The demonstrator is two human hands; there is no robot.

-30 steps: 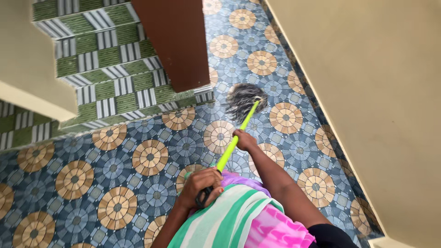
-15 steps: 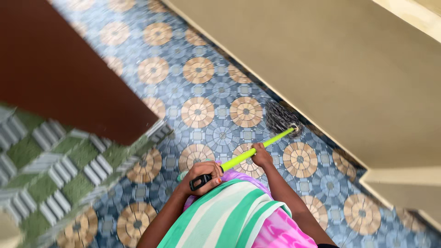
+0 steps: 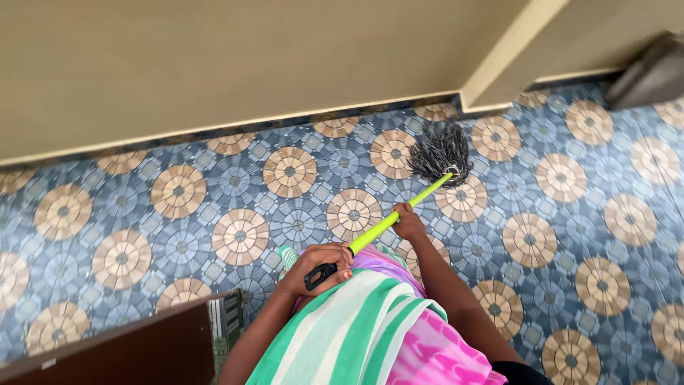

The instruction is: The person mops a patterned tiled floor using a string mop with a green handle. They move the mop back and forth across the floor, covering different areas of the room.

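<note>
I hold a mop with a bright green handle [image 3: 399, 212] in both hands. My left hand [image 3: 322, 264] grips the black end of the handle close to my body. My right hand [image 3: 409, 222] is wrapped around the green shaft further down. The grey stringy mop head [image 3: 440, 151] rests on the patterned blue and tan tiled floor [image 3: 235, 214], close to the base of the beige wall [image 3: 235, 64]. Green, white and pink cloth [image 3: 370, 335] covers my front below the hands.
A wall corner juts out [image 3: 499, 64] at the upper right, just beyond the mop head. A dark object [image 3: 652, 71] sits at the far upper right. A brown wooden piece [image 3: 121, 353] fills the lower left corner.
The view has swung round: the green stair steps have left the picture and the wall now fills the top. The mop head has moved along the floor up to the wall's base. Both hands keep their grip.
</note>
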